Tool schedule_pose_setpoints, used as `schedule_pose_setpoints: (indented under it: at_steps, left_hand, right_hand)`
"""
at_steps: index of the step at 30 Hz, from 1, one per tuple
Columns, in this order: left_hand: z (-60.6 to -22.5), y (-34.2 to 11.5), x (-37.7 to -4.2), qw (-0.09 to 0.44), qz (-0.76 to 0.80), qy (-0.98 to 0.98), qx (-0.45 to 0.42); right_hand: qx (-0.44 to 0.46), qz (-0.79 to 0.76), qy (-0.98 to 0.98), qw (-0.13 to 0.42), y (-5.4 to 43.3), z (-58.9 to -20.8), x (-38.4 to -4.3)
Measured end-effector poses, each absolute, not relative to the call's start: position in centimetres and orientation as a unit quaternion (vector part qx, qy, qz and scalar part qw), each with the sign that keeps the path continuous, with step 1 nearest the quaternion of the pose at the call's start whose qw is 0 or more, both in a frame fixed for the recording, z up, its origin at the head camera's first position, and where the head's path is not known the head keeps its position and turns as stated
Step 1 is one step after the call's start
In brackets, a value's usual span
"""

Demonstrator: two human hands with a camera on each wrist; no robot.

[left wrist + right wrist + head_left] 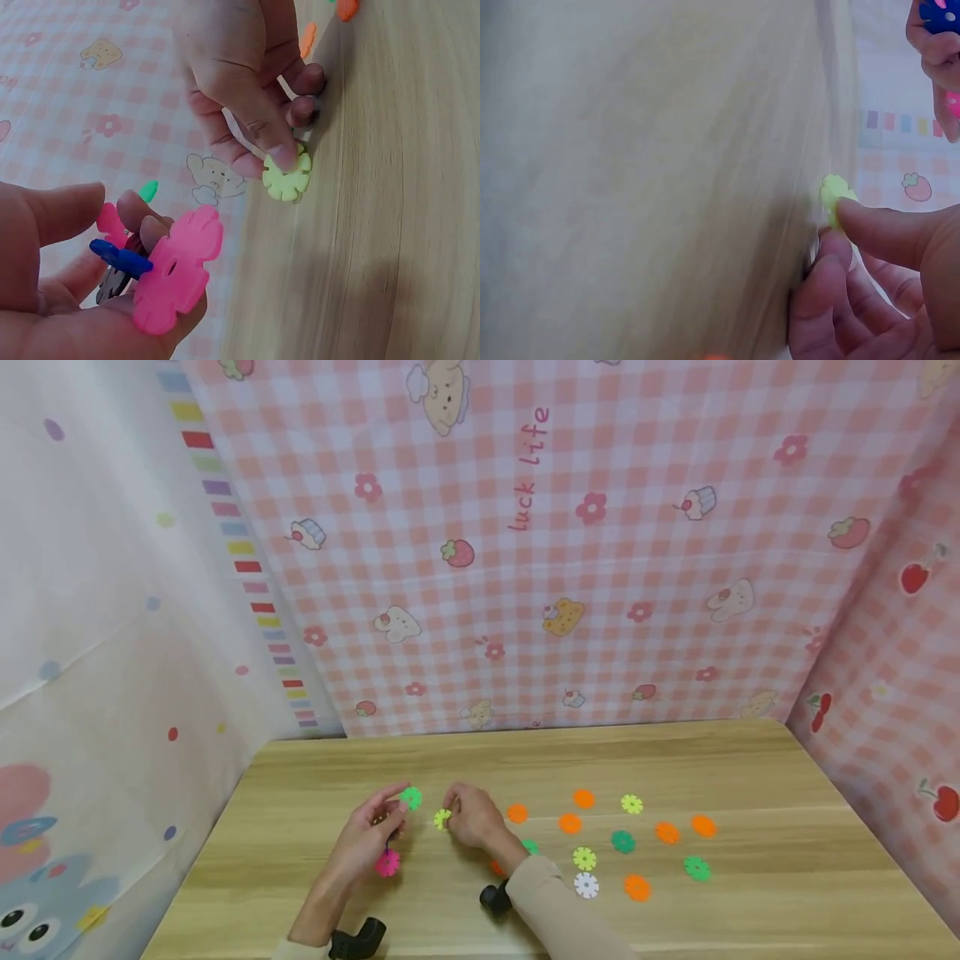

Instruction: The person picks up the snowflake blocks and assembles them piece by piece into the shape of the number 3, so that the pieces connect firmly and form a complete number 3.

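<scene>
Three views, one table (pixel 285 802)

Head: from above the table's near side, facing forward and down; farthest back, reaching the cloth (pixel 525 577) behind the table. Left wrist: close over the table, rolled sideways, looking past left hand (pixel 363 839) toward right hand (pixel 476 820). Right wrist: also rolled, right hand close. All share the yellow disc (pixel 287 181) over the table.

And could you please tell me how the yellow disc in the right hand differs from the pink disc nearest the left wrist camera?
The yellow disc is pinched singly by the right hand, while the pink disc sits in a cluster of discs held by the left hand. Colour differs too: pale yellow against bright pink. Both are flat with notched edges.
</scene>
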State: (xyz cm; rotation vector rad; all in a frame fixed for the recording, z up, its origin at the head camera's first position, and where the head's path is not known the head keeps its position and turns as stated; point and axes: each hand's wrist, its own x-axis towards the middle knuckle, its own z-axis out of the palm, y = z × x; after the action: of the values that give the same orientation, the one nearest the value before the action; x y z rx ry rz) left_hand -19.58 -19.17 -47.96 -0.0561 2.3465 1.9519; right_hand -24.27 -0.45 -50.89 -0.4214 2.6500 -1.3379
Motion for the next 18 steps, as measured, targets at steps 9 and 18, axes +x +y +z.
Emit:
schedule_pose_setpoints:
  at_steps: [9, 18]
  left_hand:
    - [-47.8, -18.1, -19.7, 0.051, 0.667, 0.743, -0.015]
    - [-48.0, -16.7, -19.7, 0.052, 0.652, 0.756, 0.017]
  right_hand:
    - [-0.134, -0.563, 0.799, 0.163, 1.6, -50.1, -23.9]
    - [-0.100, -0.655, 0.725, 0.187, 5.1, -48.8, -23.5]
